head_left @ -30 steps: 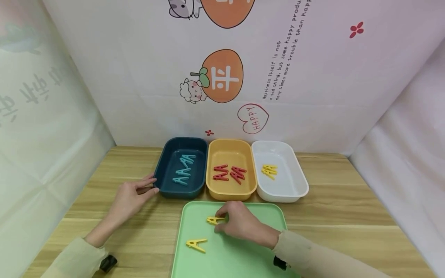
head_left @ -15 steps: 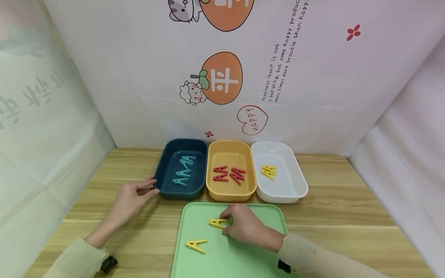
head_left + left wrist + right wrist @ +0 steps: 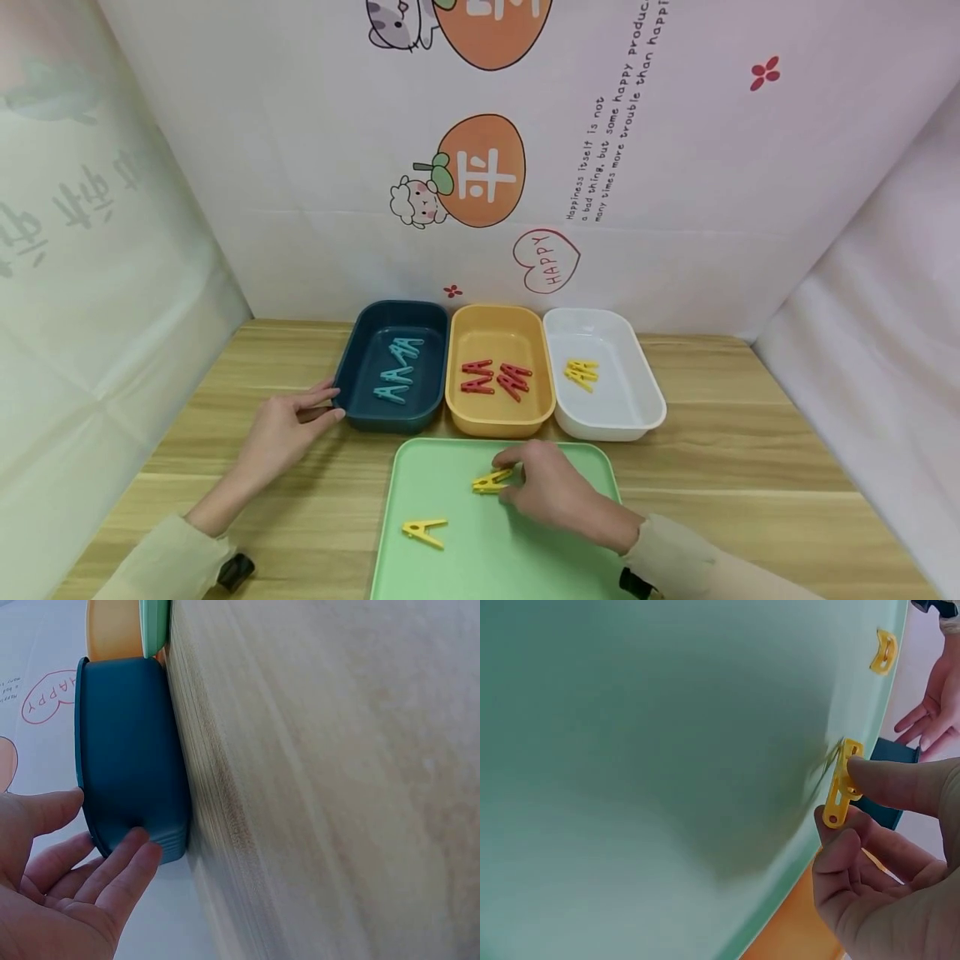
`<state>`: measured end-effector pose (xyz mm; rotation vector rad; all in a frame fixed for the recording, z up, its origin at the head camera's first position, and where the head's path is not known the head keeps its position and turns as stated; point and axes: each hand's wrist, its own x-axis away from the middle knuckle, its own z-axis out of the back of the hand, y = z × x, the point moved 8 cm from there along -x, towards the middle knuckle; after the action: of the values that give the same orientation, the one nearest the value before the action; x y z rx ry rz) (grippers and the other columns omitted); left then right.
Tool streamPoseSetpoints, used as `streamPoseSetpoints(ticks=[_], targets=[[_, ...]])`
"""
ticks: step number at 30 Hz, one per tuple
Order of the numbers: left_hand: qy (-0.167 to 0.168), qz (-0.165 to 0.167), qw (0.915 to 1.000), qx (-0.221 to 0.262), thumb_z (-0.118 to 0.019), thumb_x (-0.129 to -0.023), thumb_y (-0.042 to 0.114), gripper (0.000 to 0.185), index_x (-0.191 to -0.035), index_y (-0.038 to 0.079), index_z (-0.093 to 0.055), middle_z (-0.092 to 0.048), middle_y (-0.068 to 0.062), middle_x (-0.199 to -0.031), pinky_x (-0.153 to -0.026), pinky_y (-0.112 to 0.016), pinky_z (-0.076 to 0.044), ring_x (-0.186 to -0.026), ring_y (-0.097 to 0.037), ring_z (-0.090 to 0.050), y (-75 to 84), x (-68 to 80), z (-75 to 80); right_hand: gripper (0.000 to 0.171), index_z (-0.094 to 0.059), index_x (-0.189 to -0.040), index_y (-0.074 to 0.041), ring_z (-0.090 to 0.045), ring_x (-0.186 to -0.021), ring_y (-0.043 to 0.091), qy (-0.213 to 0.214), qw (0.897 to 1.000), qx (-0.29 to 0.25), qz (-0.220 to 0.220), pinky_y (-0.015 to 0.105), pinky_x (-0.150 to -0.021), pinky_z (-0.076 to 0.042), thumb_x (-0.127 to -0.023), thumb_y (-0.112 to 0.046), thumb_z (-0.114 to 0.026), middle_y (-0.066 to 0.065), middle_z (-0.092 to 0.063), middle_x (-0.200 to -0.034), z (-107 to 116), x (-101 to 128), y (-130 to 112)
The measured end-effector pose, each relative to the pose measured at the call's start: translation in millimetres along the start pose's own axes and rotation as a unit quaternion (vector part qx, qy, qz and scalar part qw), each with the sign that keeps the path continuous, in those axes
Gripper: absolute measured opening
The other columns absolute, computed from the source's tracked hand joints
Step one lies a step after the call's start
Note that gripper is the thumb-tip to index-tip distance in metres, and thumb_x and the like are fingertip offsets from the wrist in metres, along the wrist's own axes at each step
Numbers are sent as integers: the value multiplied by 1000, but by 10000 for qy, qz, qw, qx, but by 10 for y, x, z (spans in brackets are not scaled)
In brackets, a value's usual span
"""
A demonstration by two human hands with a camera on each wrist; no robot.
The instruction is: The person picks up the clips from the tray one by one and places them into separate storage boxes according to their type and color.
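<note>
A yellow clothespin is pinched between the thumb and fingers of my right hand, above the light green tray. The right wrist view shows this clothespin at the fingertips, tilted over the tray. Another yellow clothespin lies on the tray to the left. My left hand is at the near left corner of a dark blue box. In the left wrist view, its fairly straight fingers touch the wall and rim of that box.
Beside the blue box, which has several teal clothespins, stand a yellow-orange box with several red clothespins and a white box with yellow clothespins. A printed cloth hangs behind the wooden table.
My right hand has moved right over the tray with the pinched clothespin, which has turned and now looks lifted. My left hand keeps its place at the blue box.
</note>
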<state>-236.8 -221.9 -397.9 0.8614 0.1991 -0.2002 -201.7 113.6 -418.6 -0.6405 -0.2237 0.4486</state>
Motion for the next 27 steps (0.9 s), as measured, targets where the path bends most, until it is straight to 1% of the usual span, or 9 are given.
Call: streamPoseSetpoints(ticks=[2,8,10,13,15,18,20,23,27], targets=[[8,4,10000,2,-78,-98,12,38,-130,-7,-71,-59,-22,-145,-80,-33,-63,-105,-32,-74,1,1,0,32,-81,-112,-4,-63,-84,15,81,10000,-5,15,34,-70,-55,-81,-2,-89,4,-78,-108,33,18,28],[22,-24,10000,41,-78,-98,11,38,-130,-7,-71,-58,-23,-145,-80,-33,-63,-105,-33,-74,10,9,1,26,-83,-102,-7,-65,-93,18,201,9995,227,116,44,-82,-56,-78,-3,-91,-1,-75,-98,50,61,92],[27,-52,10000,32,-78,-98,11,38,-130,-8,-71,-59,-23,-145,-80,-34,-63,-105,-33,-74,13,9,0,28,-83,-102,-7,-65,-94,20,241,9992,288,110,47,-83,-56,-76,-3,-92,-1,-74,-98,51,72,114],[26,-64,10000,37,-78,-98,11,38,-130,-8,-71,-59,-23,-145,-81,-34,-63,-105,-33,-74,11,6,-3,32,-83,-103,-6,-67,-102,28,317,9987,384,58,53,-90,-56,-73,-4,-94,3,-74,-101,64,86,151],[20,-43,10000,68,-78,-98,11,38,-130,-8,-70,-58,-23,-145,-81,-33,-63,-106,-34,-74,6,1,-4,32,-83,-102,-6,-67,-104,31,356,9985,413,26,55,-92,-56,-73,-4,-94,4,-74,-102,76,96,172],[27,-24,10000,71,-78,-98,11,38,-130,-8,-71,-59,-23,-145,-80,-33,-63,-106,-34,-74,4,-3,-1,29,-83,-100,-6,-68,-104,29,419,9981,441,10,52,-91,-56,-73,-4,-94,3,-75,-101,96,119,186],[33,-40,10000,44,-79,-98,11,38,-129,-7,-71,-59,-23,-145,-80,-33,-63,-105,-34,-74,9,-5,0,28,-83,-100,-7,-66,-95,22,459,9981,416,-37,44,-82,-57,-74,-5,-94,1,-75,-100,115,142,198],[40,-60,10000,23,-79,-97,11,37,-129,-7,-71,-59,-23,-144,-80,-34,-63,-105,-34,-75,17,-3,1,30,-84,-102,-9,-62,-86,14,563,9975,410,-144,35,-73,-54,-75,-7,-94,0,-76,-102,164,186,228],[14,-4,10000,54,-78,-98,11,38,-130,-7,-71,-58,-23,-145,-81,-34,-63,-106,-34,-74,11,0,1,31,-84,-104,-10,-54,-70,8,732,9967,296,-207,27,-61,-49,-75,-7,-94,-3,-76,-96,253,249,262]])
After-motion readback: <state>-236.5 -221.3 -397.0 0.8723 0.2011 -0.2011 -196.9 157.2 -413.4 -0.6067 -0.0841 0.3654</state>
